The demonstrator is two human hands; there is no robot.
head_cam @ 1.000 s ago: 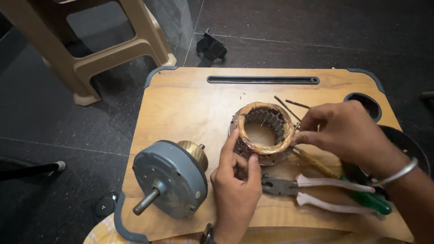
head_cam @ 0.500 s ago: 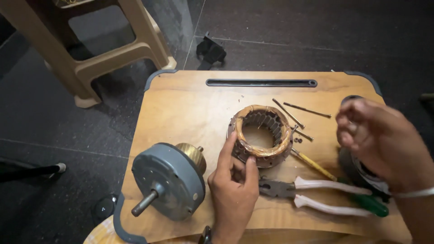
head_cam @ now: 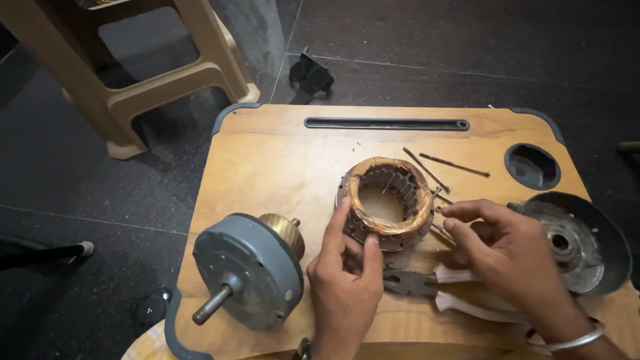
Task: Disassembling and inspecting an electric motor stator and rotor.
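Stator (head_cam: 387, 200) between hands, seemingly touched.

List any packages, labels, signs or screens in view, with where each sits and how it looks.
None in view. The wooden lap table carries only bare metal parts and tools: a wound stator ring touched by the left hand, a grey motor housing, pliers and loose long screws.

A round motor stator (head_cam: 387, 202), its dark slotted steel core ringed with tan-wrapped copper winding, is lying flat with its open bore facing up near the middle of the wooden lap table (head_cam: 280, 160). Its near rim is sitting slightly toward the table's right half.
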